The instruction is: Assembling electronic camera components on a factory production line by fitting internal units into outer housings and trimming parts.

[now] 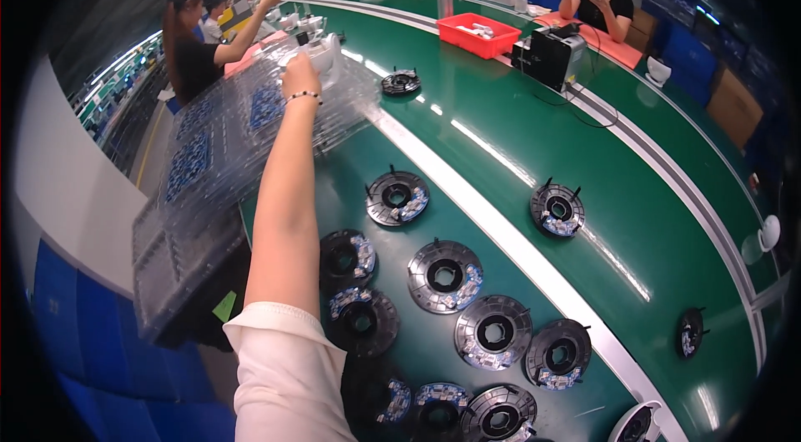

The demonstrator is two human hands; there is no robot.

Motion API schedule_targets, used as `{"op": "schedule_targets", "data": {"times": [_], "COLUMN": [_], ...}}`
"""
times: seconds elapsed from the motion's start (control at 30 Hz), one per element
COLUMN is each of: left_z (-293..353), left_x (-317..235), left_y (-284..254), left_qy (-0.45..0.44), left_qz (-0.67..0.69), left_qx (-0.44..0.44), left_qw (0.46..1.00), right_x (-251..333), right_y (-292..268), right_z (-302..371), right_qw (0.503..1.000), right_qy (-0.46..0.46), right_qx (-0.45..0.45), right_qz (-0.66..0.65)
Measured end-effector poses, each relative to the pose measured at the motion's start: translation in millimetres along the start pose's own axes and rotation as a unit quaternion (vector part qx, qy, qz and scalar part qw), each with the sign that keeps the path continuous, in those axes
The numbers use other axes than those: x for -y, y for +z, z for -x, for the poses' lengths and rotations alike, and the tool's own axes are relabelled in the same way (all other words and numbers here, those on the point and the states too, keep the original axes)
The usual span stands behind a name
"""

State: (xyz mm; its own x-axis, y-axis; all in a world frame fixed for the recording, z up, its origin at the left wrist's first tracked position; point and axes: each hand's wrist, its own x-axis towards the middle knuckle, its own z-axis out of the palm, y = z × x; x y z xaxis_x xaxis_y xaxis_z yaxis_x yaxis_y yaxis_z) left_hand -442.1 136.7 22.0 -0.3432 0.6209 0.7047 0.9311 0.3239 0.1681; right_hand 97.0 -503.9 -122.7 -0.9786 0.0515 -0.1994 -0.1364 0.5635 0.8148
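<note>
My left arm, in a white sleeve, stretches forward from the lower edge. At its end my left hand (pixel 302 82), with a beaded bracelet at the wrist, is closed on a rounded white plastic housing (pixel 329 58) above clear plastic trays (pixel 225 138). The fingertips are partly hidden. Blue circuit boards (pixel 188 165) lie in the trays. Beside my forearm, several black round bases (pixel 445 275) with blue circuit boards rest on the green bench (pixel 334 160). My right hand is not in view.
A green conveyor (pixel 492 129) curves past on the right, carrying more black bases (pixel 557 208). Across it stand a red bin (pixel 477 35) and a black box-shaped device (pixel 546 58) with a cable. One co-worker (pixel 607 4) holds a round part; another (pixel 196 46) reaches out at left.
</note>
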Motion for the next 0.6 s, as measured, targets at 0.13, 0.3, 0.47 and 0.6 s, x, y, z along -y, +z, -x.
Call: {"op": "schedule_targets", "data": {"times": [0.13, 0.3, 0.47, 0.6], "left_z": [1.8, 4.0, 4.1, 11.4], "left_x": [-10.9, -14.1, -5.1, -26.7], "left_y": [12.5, 42.5, 26.2, 3.8], "left_qy": [-0.015, 0.002, -0.076, 0.018], "left_qz": [-0.001, 0.052, 0.062, 0.047], "left_qx": [0.007, -0.001, 0.200, 0.066], "left_qw": [1.000, 0.999, 0.975, 0.997], "right_x": [3.3, 26.0, -19.1, -18.2], "right_y": [5.3, 10.4, 25.7, 28.1], "right_z": [-0.5, 10.9, -2.9, -4.1], "right_qw": [0.999, 0.986, 0.973, 0.983], "right_qy": [-0.014, -0.100, -0.114, -0.089], "right_qx": [-0.050, -0.131, -0.199, -0.156], "right_qz": [-0.015, 0.000, 0.017, 0.044]}}
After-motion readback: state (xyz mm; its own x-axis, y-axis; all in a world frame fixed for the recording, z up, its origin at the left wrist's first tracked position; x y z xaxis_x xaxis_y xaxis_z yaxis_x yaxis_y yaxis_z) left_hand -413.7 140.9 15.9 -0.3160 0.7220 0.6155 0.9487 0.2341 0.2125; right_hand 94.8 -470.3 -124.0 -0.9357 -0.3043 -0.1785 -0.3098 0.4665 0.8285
